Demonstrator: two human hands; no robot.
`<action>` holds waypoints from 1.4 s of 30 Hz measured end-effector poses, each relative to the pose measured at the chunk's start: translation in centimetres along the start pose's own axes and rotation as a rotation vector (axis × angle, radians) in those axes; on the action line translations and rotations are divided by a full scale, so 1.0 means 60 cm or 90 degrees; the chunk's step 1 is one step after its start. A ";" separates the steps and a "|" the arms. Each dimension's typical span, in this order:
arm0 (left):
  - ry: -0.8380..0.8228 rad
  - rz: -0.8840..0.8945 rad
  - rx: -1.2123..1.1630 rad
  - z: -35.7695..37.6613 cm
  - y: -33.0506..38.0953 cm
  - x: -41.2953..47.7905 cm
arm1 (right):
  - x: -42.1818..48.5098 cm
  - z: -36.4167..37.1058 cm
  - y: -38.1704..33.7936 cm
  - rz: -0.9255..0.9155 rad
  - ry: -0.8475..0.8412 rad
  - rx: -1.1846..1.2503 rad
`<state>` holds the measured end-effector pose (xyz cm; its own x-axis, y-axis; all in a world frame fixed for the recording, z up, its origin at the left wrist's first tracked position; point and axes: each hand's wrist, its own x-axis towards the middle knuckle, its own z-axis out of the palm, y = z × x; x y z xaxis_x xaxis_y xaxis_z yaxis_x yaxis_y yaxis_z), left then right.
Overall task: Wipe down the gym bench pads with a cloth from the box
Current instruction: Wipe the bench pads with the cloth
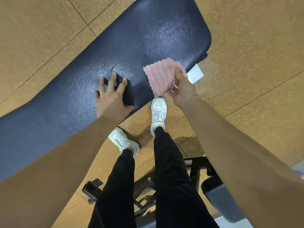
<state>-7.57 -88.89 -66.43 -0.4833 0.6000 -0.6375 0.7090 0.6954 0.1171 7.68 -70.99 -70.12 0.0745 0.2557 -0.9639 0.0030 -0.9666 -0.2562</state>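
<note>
The tan floor [246, 46] fills the view. Across it the dark bench pad [148, 38] runs from eight o'clock to one o'clock. The left hand [111, 94] rests on the pad near centre, fingers spread and holding nothing. At three o'clock from it, the right hand [181, 91] pinches the pink-and-grey striped cloth [161, 76], which lies against the pad's near edge, beside a white tag [195, 74].
</note>
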 end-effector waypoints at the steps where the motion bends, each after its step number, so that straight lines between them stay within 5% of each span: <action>1: -0.007 -0.007 -0.005 -0.003 0.005 0.001 | -0.001 0.001 -0.008 -0.005 0.011 0.009; 10: -0.038 -0.031 0.002 -0.015 0.022 0.008 | 0.032 0.007 -0.134 -0.156 0.108 -0.053; 21: -0.064 -0.039 -0.033 -0.022 0.027 0.015 | 0.074 0.025 -0.180 -0.446 0.159 -0.396; 27: -0.043 -0.059 -0.085 -0.019 0.028 0.018 | 0.063 0.061 -0.209 -0.546 0.122 -0.599; 37: -0.003 -0.107 -0.131 -0.015 0.038 0.035 | 0.077 0.185 -0.277 -0.664 -0.109 -0.831; 42: -0.028 -0.114 -0.097 -0.015 0.041 0.037 | 0.063 0.217 -0.265 -0.778 -0.116 -1.098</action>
<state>-7.40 -85.49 -66.87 -0.5689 0.4470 -0.6904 0.5272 0.8425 0.1111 -5.10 -54.45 -70.61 -0.7495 0.5074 -0.4252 0.6584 0.6378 -0.3996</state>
